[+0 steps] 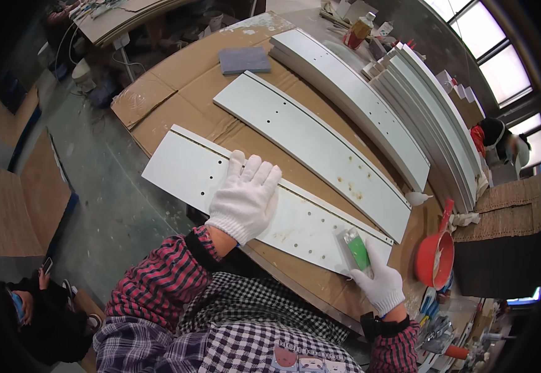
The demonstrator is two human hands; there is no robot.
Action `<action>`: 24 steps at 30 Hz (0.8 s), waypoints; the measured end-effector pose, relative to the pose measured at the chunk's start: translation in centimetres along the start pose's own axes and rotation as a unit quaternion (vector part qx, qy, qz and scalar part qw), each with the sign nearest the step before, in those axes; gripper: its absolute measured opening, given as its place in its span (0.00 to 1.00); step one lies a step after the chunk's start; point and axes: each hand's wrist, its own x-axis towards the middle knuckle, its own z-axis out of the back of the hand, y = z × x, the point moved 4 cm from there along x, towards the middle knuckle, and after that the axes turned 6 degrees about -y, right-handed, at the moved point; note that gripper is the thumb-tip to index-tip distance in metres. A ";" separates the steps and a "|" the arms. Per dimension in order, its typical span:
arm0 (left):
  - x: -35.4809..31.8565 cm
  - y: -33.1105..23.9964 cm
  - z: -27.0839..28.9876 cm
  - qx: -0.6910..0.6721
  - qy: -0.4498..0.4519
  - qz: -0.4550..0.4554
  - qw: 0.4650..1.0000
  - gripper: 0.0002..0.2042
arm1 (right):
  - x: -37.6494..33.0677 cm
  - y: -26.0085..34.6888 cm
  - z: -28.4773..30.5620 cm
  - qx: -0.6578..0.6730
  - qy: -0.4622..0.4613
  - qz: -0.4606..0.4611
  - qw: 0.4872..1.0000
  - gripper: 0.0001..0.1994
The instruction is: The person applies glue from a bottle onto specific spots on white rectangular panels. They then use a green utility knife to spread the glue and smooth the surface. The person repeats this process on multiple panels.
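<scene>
A white drilled panel (292,233) with a groove along its far edge lies on the cardboard-covered table in front of me. My left hand (245,199), in a white knit glove, rests flat across it with fingers stretched out. Near the panel's right end, my gloved right hand (379,280) grips a small flat scraper (357,250), green and grey, against or just above the surface. Brownish smears mark the panel between the hands. Just beyond lies a second white panel (314,149), with holes and several brown-yellow spots toward its right end.
Farther back are a stack of white panels (357,93) and more long white boards (432,105). A grey block (244,60) sits at the far left of the cardboard (152,93). At right stands a red pan (435,258). Two other people are in view, one seated at lower left.
</scene>
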 end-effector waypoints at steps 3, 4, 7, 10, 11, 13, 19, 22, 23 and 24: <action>0.0 0.0 -0.1 0.002 -0.003 -0.005 1.000 0.16 | 0.4 0.7 -0.7 -0.002 0.034 -0.005 0.999 0.41; 0.0 -0.2 0.0 0.002 -0.005 -0.010 1.000 0.16 | 1.0 1.7 -1.0 0.021 0.013 0.049 0.999 0.41; 0.0 -0.3 0.2 0.000 -0.028 -0.023 0.999 0.17 | 2.5 3.9 -1.5 0.110 -0.083 0.173 0.975 0.35; -0.5 0.3 1.5 -0.038 0.075 -0.013 0.996 0.19 | 2.4 2.3 0.4 0.075 -0.021 -0.024 0.997 0.25; -0.8 0.9 2.3 -0.021 0.057 -0.007 0.998 0.20 | 2.0 0.6 0.6 0.084 -0.063 -0.057 0.993 0.22; -2.5 2.9 4.1 0.013 0.019 0.003 1.000 0.22 | 0.1 -3.5 0.4 0.090 -0.139 -0.117 0.979 0.18; -8.4 13.5 8.7 0.006 0.027 0.428 0.903 0.26 | -1.8 -9.1 -1.8 0.148 -0.147 -0.263 0.942 0.18; -11.8 17.8 8.5 -0.164 0.064 0.505 0.845 0.24 | -1.0 -7.8 -2.3 0.284 -0.133 -0.267 0.911 0.17; -12.8 19.0 7.8 -0.219 0.055 0.496 0.839 0.24 | -0.8 -7.4 -2.4 0.341 -0.128 -0.270 0.891 0.16; -12.8 19.0 7.9 -0.239 0.027 0.476 0.846 0.23 | -0.7 -7.8 -2.6 0.389 -0.131 -0.260 0.874 0.16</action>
